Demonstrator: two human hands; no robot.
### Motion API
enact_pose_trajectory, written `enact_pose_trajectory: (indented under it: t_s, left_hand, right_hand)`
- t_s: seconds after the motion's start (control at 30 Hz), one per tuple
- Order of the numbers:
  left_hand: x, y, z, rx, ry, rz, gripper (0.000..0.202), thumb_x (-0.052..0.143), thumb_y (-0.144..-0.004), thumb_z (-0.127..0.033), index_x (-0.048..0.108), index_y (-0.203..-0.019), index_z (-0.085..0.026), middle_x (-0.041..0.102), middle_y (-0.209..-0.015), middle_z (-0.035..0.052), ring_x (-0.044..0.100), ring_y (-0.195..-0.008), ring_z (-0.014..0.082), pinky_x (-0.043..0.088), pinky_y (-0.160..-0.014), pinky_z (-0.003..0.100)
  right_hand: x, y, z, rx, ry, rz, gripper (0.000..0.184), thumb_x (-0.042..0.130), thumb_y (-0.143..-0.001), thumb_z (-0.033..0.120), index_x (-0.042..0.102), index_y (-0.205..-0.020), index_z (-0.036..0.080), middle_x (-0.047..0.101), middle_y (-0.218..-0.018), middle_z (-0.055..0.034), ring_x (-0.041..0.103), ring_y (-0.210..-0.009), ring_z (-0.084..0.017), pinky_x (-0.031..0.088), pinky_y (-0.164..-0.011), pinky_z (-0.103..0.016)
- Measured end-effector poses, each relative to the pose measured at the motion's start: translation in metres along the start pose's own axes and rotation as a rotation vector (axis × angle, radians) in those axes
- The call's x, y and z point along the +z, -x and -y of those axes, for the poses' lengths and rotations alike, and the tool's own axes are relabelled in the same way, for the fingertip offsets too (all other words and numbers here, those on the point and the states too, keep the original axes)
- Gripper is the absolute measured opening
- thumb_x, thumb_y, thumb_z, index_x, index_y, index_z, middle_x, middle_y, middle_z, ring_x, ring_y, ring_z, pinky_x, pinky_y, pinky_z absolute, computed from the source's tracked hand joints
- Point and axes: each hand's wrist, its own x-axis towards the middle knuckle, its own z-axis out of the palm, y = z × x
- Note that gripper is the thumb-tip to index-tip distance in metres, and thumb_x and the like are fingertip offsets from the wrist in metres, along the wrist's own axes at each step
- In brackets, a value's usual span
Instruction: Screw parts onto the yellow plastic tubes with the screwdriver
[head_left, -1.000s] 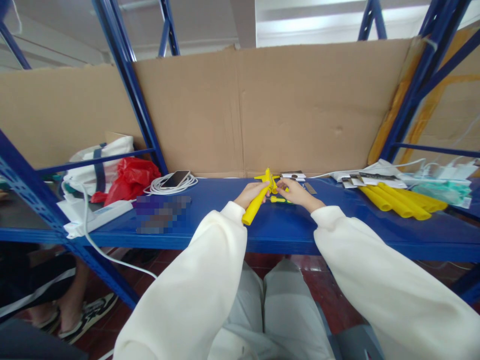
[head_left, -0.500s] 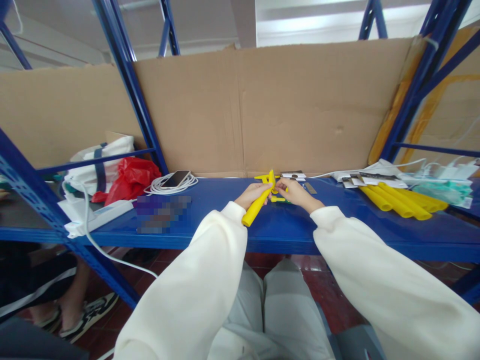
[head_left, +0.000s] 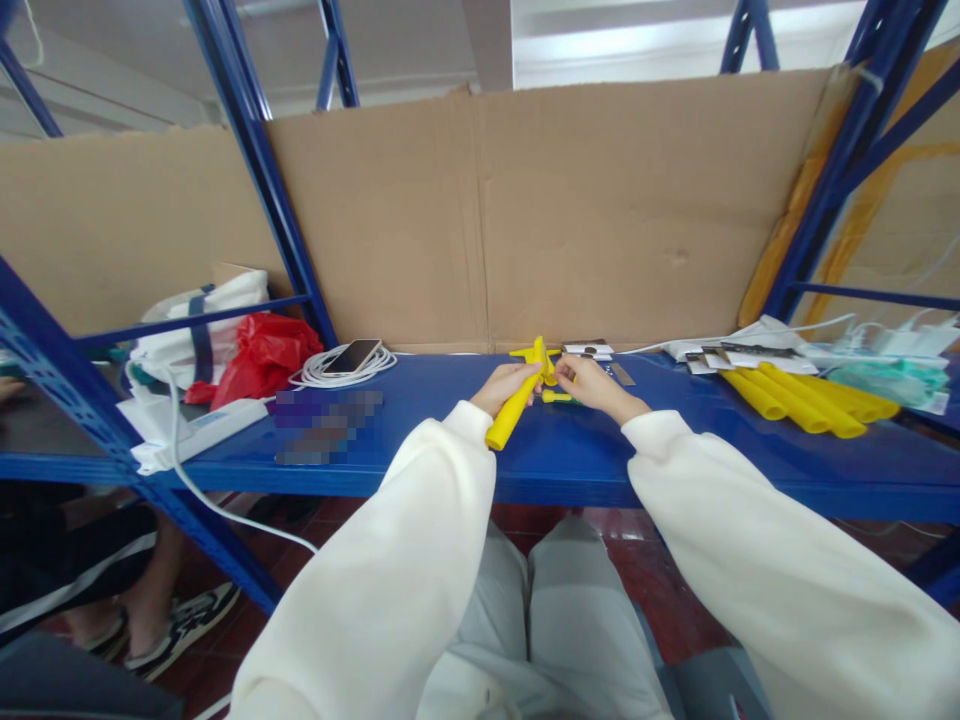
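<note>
My left hand (head_left: 504, 385) is closed around a yellow plastic handle (head_left: 511, 415) that slants down toward me over the blue shelf (head_left: 420, 440). At the handle's top end sits a yellow cross-shaped head (head_left: 535, 353). My right hand (head_left: 592, 382) pinches a small yellow part at that head; the fingers are closed. Just below my right hand lies a small yellow peg (head_left: 553, 397) on the shelf. Both arms wear white sleeves.
Several yellow tubes (head_left: 802, 403) and papers (head_left: 735, 355) lie to the right. A phone on a coiled white cable (head_left: 346, 362), a red bag (head_left: 259, 358) and a white power strip (head_left: 202, 428) sit left. Cardboard (head_left: 525, 220) backs the shelf. Another person's legs (head_left: 142, 600) show lower left.
Almost nothing has moved. My hands stay together on the yellow piece, with only slight finger shifts at its head.
</note>
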Motion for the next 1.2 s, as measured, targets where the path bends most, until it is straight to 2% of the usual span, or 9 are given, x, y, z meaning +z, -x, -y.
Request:
enact_pose_trajectory:
  t_s: [0.1, 0.2, 0.27, 0.37, 0.57, 0.8, 0.87, 1.0, 1.2]
  left_hand:
    - [-0.003, -0.003, 0.001, 0.016, 0.031, -0.074, 0.035, 0.054, -0.099, -0.02, 0.059, -0.065, -0.014, 0.059, -0.051, -0.0025, 0.045, -0.035, 0.0055, 0.037, -0.041, 0.019]
    - [-0.006, -0.005, 0.003, 0.039, 0.08, -0.122, 0.034, 0.055, -0.098, -0.021, 0.059, -0.065, -0.014, 0.06, -0.053, -0.0021, 0.045, -0.035, 0.0051, 0.038, -0.041, 0.019]
    - [-0.007, -0.006, 0.005, 0.046, 0.111, -0.136, 0.032, 0.056, -0.097, -0.022, 0.061, -0.067, -0.014, 0.062, -0.054, -0.0016, 0.045, -0.035, 0.005, 0.039, -0.042, 0.019]
    - [-0.008, -0.008, 0.006, 0.044, 0.132, -0.134, 0.029, 0.06, -0.096, -0.026, 0.062, -0.069, -0.013, 0.063, -0.055, -0.001, 0.045, -0.035, 0.0047, 0.039, -0.041, 0.019]
    - [-0.008, -0.009, 0.006, 0.027, 0.133, -0.144, 0.028, 0.059, -0.096, -0.026, 0.065, -0.072, -0.013, 0.063, -0.054, 0.0, 0.046, -0.036, 0.0055, 0.04, -0.042, 0.019]
    - [-0.003, -0.01, 0.005, -0.003, 0.172, -0.106, 0.023, 0.061, -0.095, -0.027, 0.068, -0.08, -0.012, 0.066, -0.058, 0.0007, 0.046, -0.036, 0.0055, 0.04, -0.04, 0.019]
    - [0.001, -0.012, 0.003, -0.035, 0.179, -0.107, 0.021, 0.058, -0.096, -0.024, 0.068, -0.083, -0.011, 0.067, -0.059, 0.0009, 0.046, -0.037, 0.0059, 0.042, -0.042, 0.019]
    - [0.017, -0.02, -0.003, -0.08, 0.216, -0.075, 0.018, 0.057, -0.097, -0.021, 0.067, -0.087, -0.011, 0.067, -0.06, 0.0014, 0.047, -0.039, 0.0068, 0.043, -0.044, 0.02]
    - [0.059, -0.042, -0.004, -0.15, 0.303, -0.022, 0.017, 0.059, -0.097, -0.025, 0.063, -0.086, -0.013, 0.064, -0.058, 0.0002, 0.046, -0.039, 0.0065, 0.039, -0.042, 0.017]
  right_hand:
    - [-0.009, 0.0, -0.009, 0.121, 0.111, -0.033, 0.012, 0.053, -0.088, 0.017, 0.065, -0.087, 0.019, 0.072, -0.081, -0.0063, 0.064, -0.072, -0.018, 0.048, -0.069, -0.027]
    - [-0.025, 0.005, -0.026, 0.384, 0.286, -0.092, 0.018, 0.052, -0.088, 0.017, 0.069, -0.094, 0.017, 0.075, -0.092, -0.0119, 0.069, -0.085, -0.023, 0.05, -0.075, -0.029]
    - [-0.036, 0.01, -0.038, 0.558, 0.379, -0.05, 0.023, 0.051, -0.089, 0.016, 0.072, -0.098, 0.015, 0.075, -0.099, -0.0165, 0.071, -0.095, -0.027, 0.051, -0.08, -0.032]
    - [-0.043, 0.016, -0.05, 0.683, 0.457, 0.067, 0.027, 0.052, -0.089, 0.016, 0.074, -0.103, 0.014, 0.075, -0.104, -0.0193, 0.071, -0.102, -0.029, 0.052, -0.084, -0.033]
    - [-0.035, 0.014, -0.052, 0.647, 0.562, 0.198, 0.03, 0.051, -0.09, 0.015, 0.074, -0.109, 0.014, 0.074, -0.11, -0.0217, 0.071, -0.107, -0.03, 0.052, -0.087, -0.036]
    - [-0.035, 0.008, -0.051, 0.653, 0.593, 0.214, 0.036, 0.046, -0.094, 0.015, 0.067, -0.121, 0.007, 0.07, -0.118, -0.0281, 0.067, -0.116, -0.032, 0.049, -0.094, -0.041]
    - [-0.036, 0.008, -0.052, 0.679, 0.569, 0.149, 0.036, 0.045, -0.094, 0.015, 0.066, -0.122, 0.007, 0.071, -0.116, -0.0272, 0.068, -0.115, -0.032, 0.049, -0.094, -0.04]
    - [-0.039, 0.009, -0.057, 0.728, 0.452, -0.079, 0.035, 0.043, -0.094, 0.017, 0.068, -0.118, 0.011, 0.073, -0.11, -0.0235, 0.07, -0.108, -0.031, 0.051, -0.088, -0.037]
    - [-0.039, 0.009, -0.06, 0.737, 0.264, -0.269, 0.029, 0.048, -0.09, 0.017, 0.072, -0.107, 0.014, 0.074, -0.107, -0.0188, 0.069, -0.104, -0.029, 0.052, -0.089, -0.036]
